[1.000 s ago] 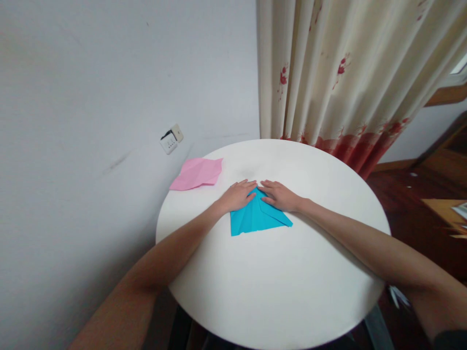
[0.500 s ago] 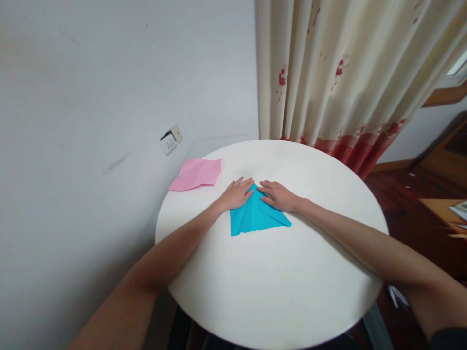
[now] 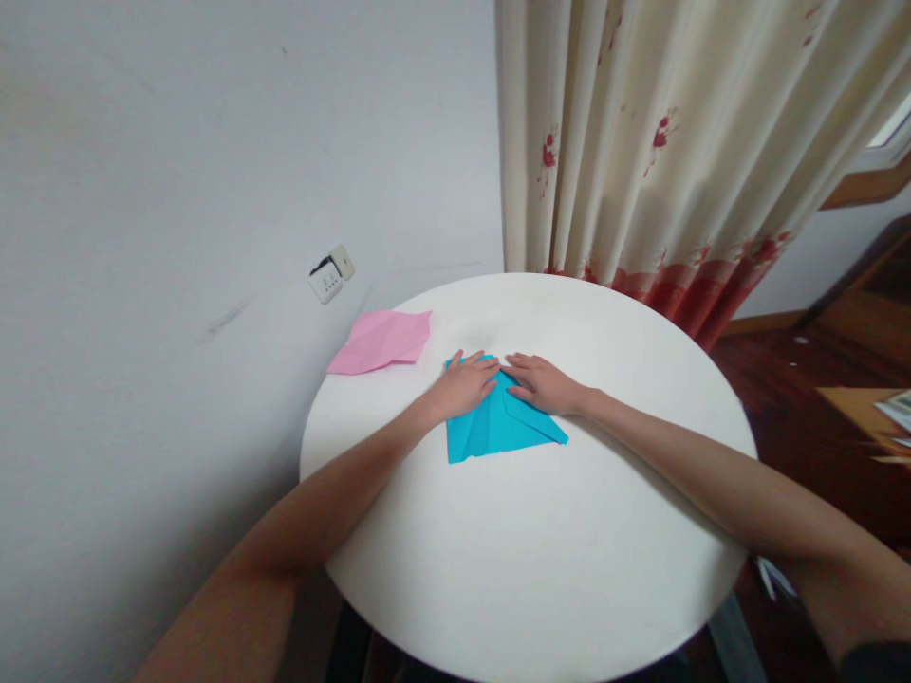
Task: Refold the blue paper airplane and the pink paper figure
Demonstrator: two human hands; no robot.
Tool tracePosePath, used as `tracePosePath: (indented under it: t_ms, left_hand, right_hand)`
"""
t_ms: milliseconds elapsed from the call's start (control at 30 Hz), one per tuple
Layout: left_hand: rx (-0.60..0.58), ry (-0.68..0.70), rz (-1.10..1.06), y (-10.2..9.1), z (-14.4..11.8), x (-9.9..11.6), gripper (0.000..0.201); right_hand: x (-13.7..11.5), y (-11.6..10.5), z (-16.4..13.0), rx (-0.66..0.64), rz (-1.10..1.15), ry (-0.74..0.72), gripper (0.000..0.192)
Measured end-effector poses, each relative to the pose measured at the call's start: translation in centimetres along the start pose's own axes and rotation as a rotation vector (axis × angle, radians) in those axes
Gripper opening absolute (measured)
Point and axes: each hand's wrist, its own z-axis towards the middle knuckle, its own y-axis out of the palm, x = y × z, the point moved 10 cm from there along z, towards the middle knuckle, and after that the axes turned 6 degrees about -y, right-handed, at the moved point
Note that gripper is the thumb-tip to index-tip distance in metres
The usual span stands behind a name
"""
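Note:
A sheet of blue paper (image 3: 491,427) lies on the round white table, its right side folded inward along a slanting crease. My left hand (image 3: 466,384) rests flat on the sheet's upper left part, fingers stretched out and covering some of it. The upper left corner of the paper shows past those fingertips. On the folded right edge lies my right hand (image 3: 542,381), its fingers extended toward the top of the fold. The fingertips of both hands come close together near that top point.
Pink creased paper (image 3: 384,341) lies at the table's back left, by the wall. The white table (image 3: 541,550) has a rounded edge. A patterned curtain (image 3: 604,152) hangs behind it, and a wall socket (image 3: 327,280) sits at the left.
My left hand has shifted slightly down, toward me. The blue paper's upper left corner now shows beyond its fingers. My right hand stays in about the same place.

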Motion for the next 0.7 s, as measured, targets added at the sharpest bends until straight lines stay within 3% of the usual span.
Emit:
tracePosePath:
  t_ms: [700]
  left_hand:
    - [-0.037,-0.041,-0.109,0.7,0.3,-0.9,0.051]
  right_hand:
    - [0.3,0.2,0.0,0.009,0.033,0.003,0.058]
